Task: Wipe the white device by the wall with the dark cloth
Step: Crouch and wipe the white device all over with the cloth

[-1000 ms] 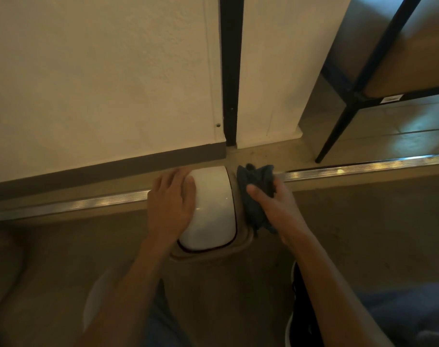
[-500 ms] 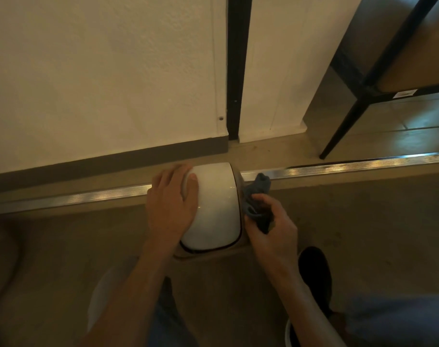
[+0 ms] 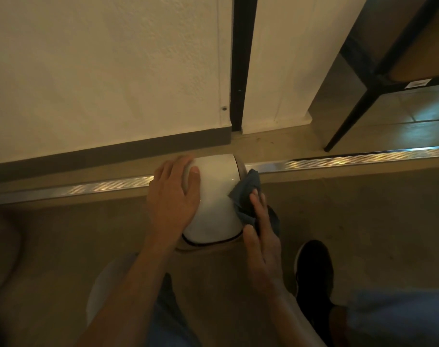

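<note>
A rounded white device [image 3: 216,204] with a dark rim line and a tan base sits on the floor beside a metal floor strip, close to the wall. My left hand [image 3: 173,196] lies flat on its left side, fingers over the top edge, steadying it. My right hand [image 3: 259,236] presses a dark blue-grey cloth [image 3: 247,194] against the device's right side. The cloth is bunched under the fingers and its upper corner sticks up toward the strip.
A pale wall with a dark skirting [image 3: 108,151] runs behind, split by a black vertical post [image 3: 241,63]. A metal strip [image 3: 351,159] crosses the floor. A black furniture leg [image 3: 348,118] stands at the right. My dark shoe [image 3: 313,274] is near the device.
My right hand has slid the cloth back along the device's right side, from its far corner toward its near edge. The left hand has stayed on the device.
</note>
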`<state>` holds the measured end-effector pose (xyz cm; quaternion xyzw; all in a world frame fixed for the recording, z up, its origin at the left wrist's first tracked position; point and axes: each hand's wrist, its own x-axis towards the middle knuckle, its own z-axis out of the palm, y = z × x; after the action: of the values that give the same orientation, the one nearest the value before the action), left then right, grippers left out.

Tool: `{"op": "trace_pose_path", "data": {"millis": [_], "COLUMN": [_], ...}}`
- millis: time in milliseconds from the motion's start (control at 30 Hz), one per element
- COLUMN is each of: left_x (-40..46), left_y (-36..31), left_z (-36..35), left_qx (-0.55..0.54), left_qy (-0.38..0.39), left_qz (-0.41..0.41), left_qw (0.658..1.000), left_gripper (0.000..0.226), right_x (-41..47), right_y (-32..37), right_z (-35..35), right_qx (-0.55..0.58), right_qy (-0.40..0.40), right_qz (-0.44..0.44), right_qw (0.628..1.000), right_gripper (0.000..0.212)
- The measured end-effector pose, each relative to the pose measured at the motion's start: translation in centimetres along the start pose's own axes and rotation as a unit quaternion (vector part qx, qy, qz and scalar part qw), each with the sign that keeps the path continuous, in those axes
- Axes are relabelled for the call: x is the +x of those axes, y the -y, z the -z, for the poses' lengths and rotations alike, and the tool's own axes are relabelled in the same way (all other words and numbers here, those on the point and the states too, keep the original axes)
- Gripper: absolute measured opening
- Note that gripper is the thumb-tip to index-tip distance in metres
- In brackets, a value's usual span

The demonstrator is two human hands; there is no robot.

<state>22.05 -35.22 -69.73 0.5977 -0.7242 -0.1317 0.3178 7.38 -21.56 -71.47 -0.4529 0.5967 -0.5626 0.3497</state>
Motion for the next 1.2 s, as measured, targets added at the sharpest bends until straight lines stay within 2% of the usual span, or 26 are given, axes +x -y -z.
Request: {"op": "trace_pose_path", "data": {"millis": [100,200,333,500,700,867,1000,1067,1133,1200], "left_x": [0.0,-0.1,-0.1,0.1,0.0,0.0,0.1,0.2,0.2,0.2], "left_y": [-0.1,-0.2,0.0,0.3,0.2,0.1,0.0,-0.2,-0.4,-0.6], "left_z": [-0.1,-0.1,-0.2,-0.4,-0.5,-0.3,-0.4,-0.4,-0.4,-0.5], "left_qx": [-0.004,-0.026,-0.034,-0.012,0.053,0.073,0.080,0.083,0.084,0.090], "left_qy": [-0.009,-0.017,-0.016,-0.023,-0.018,-0.020,-0.009,-0.001,0.004,-0.001], "left_qz": [0.009,0.012,0.017,0.003,-0.049,-0.059,-0.034,-0.011,0.000,0.005], "left_qw": [1.000,0.999,0.999,1.000,0.997,0.995,0.996,0.996,0.996,0.996], "left_gripper": [0.038,0.036,0.039,0.041,0.043,0.043,0.043,0.044,0.045,0.045], "right_x": [0.9,1.8,2.2,2.6,6.8,12.7,18.6,19.7,18.8,16.0], "right_y": [0.4,0.0,-1.6,-2.5,-1.6,1.2,2.7,2.8,2.6,1.6], "right_z": [1.3,1.8,1.0,0.2,-0.7,-1.0,-1.6,-1.8,-1.3,-0.8], "right_qx": [0.156,0.119,0.019,-0.075,-0.175,-0.124,-0.178,-0.199,-0.200,-0.119], "right_qy": [-0.054,-0.089,-0.102,-0.053,-0.001,0.071,0.193,0.229,0.213,0.145], "right_qz": [-0.042,-0.036,0.001,0.031,-0.030,-0.086,-0.189,-0.211,-0.165,-0.152], "right_qw": [0.985,0.988,0.995,0.995,0.984,0.986,0.946,0.929,0.942,0.970], "right_gripper": [0.041,0.030,0.042,0.065,0.054,0.042,0.046,0.043,0.038,0.039]}}
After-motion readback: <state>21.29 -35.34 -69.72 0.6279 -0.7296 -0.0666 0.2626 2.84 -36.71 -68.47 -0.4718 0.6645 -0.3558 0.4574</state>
